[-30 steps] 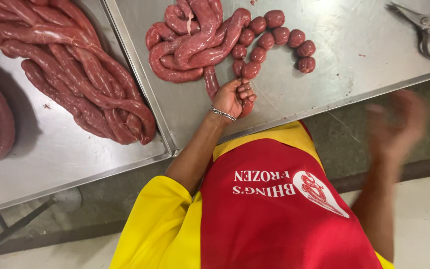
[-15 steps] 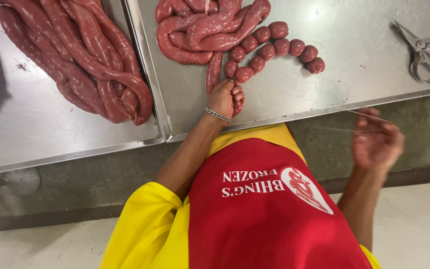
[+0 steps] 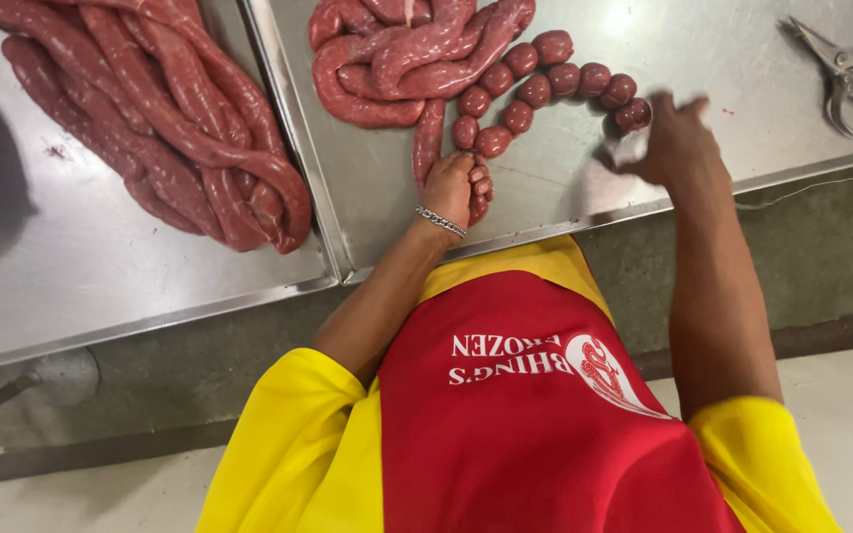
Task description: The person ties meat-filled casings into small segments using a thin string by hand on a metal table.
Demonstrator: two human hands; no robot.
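Tying off small round links is the step in hand: the left hand (image 3: 456,188) is closed around the untied sausage rope (image 3: 429,148) near the tray's (image 3: 565,183) front edge. The right hand (image 3: 678,148) reaches with loose, half-spread fingers, holding nothing I can see, toward the last link (image 3: 632,114) of the chain just beyond it. I judge the next move needs a firm pinch where the following link divides.

Meat-processing workroom, sausage making. Two stainless steel trays (image 3: 91,296) side by side, filling view's upper half. Long raw sausage coils (image 3: 170,128) heaped at left tray's far edge. Short tied links (image 3: 535,89) on right tray. Scissors (image 3: 851,74) at right tray's far right corner. Red apron (image 3: 535,424), bare concrete floor (image 3: 71,494).
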